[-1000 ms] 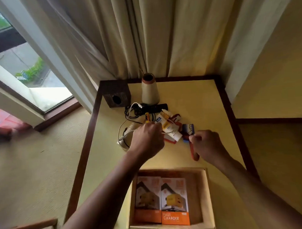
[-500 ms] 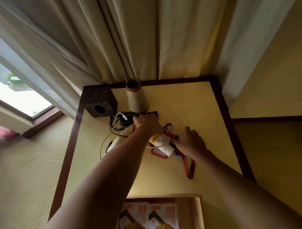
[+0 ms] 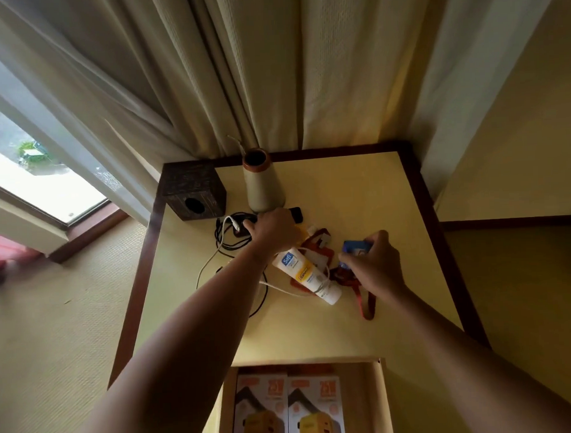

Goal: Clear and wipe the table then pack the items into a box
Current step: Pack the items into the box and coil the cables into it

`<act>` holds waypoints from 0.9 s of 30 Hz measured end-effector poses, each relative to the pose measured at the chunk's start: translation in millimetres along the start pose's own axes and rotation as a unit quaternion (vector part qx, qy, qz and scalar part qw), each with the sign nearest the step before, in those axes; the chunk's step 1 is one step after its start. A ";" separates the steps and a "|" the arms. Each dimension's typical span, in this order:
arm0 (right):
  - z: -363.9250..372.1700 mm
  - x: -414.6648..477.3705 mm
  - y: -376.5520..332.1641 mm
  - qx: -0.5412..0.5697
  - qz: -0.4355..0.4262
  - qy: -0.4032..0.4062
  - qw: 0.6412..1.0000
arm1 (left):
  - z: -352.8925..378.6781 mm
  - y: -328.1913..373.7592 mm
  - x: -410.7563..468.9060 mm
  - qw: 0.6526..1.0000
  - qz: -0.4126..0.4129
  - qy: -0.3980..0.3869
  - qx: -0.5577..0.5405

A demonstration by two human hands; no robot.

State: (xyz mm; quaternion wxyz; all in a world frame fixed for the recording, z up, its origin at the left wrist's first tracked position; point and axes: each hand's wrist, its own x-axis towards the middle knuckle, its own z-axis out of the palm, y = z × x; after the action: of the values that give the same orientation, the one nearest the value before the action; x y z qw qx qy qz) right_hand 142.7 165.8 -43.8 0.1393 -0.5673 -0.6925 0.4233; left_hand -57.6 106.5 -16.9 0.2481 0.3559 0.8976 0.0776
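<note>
A pile of small items lies mid-table: a white lotion tube (image 3: 307,275), black and white cables (image 3: 225,238), a red lanyard (image 3: 365,302) and a flat black device (image 3: 296,213). My left hand (image 3: 273,229) is closed over the black device at the pile's far side, just in front of the vase. My right hand (image 3: 375,265) grips a small blue card (image 3: 356,247) attached to the lanyard. An open cardboard box (image 3: 383,400) at the near table edge holds two orange-and-white charger boxes (image 3: 289,410).
A beige cone-shaped vase (image 3: 262,184) and a dark wooden cube with a round hole (image 3: 194,190) stand at the table's back left. Curtains hang behind the yellow table (image 3: 357,188). A window is at the left, carpet lies on both sides.
My left hand reached farther back from the tubes to the black device by the vase. My right hand let the lanyard strap lie and took hold of the blue card. The view tilted forward.
</note>
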 end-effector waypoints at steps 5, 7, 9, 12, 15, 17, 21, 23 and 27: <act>-25.1 -35.2 -14.1 0.085 -0.088 0.083 0.989 | -15.1 -9.9 -25.5 0.978 0.036 0.115 -0.169; -33.8 -50.4 -23.2 0.101 -0.119 0.097 0.983 | -24.0 -10.4 -38.2 0.954 0.068 0.160 -0.244; -43.5 -67.0 -31.9 0.113 -0.141 0.092 0.979 | -35.9 -8.5 -57.2 0.931 0.082 0.187 -0.303; -60.7 -96.9 -38.1 0.121 -0.175 0.054 0.976 | -48.1 -12.4 -96.4 0.880 0.105 0.197 -0.419; -76.4 -129.3 -42.1 0.080 -0.189 -0.013 0.979 | -47.7 -19.4 -148.4 0.792 0.098 0.166 -0.579; -85.1 -154.0 -38.1 0.024 -0.200 -0.078 0.976 | -36.4 -27.8 -188.1 0.750 0.054 0.117 -0.649; -81.2 -196.6 -15.7 -0.104 -0.180 -0.200 0.958 | 10.9 -48.4 -252.9 0.704 -0.071 -0.030 -0.706; -68.4 -201.4 -3.1 -0.217 -0.202 -0.189 0.936 | 36.3 -53.5 -268.2 0.677 -0.133 -0.111 -0.716; -41.3 -208.1 11.6 -0.373 -0.270 -0.179 0.870 | 80.7 -64.5 -282.9 0.738 -0.090 -0.174 -0.646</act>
State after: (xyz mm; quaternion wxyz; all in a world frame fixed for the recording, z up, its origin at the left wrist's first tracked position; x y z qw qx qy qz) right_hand 244.3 -4.5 32.2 -0.0997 -0.2828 -0.9380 0.1739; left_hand 120.4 -135.6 3.3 0.5763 0.0353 0.6007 0.5530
